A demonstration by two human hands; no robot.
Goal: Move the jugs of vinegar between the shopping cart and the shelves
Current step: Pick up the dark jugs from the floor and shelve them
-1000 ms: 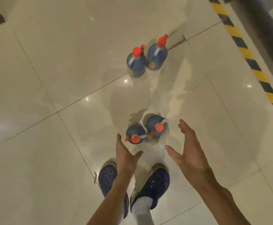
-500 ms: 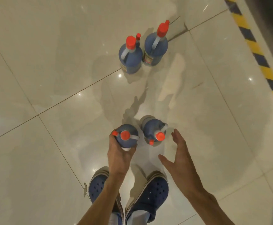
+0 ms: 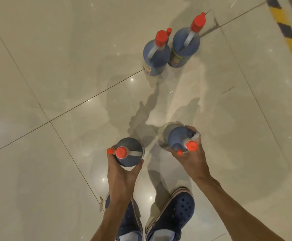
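Note:
Several dark jugs of vinegar with red caps are on the glossy tiled floor. My left hand [image 3: 120, 173] grips the near left jug [image 3: 129, 153] around its shoulder. My right hand [image 3: 194, 157] grips the near right jug [image 3: 176, 136] near its neck and handle; that jug leans toward me. Two more jugs stand upright side by side farther ahead, the far left jug [image 3: 156, 58] and the far right jug [image 3: 186, 45]. No cart or shelf shows in this view.
My two feet in blue clogs [image 3: 174, 213] stand just behind the near jugs. A yellow-and-black hazard stripe [image 3: 287, 33] runs along the floor at the upper right. Pale tiles [image 3: 55, 66] spread to the left and ahead.
My left hand closed on the near left jug, then my right hand reached in and took the near right jug. The two near jugs now sit farther apart.

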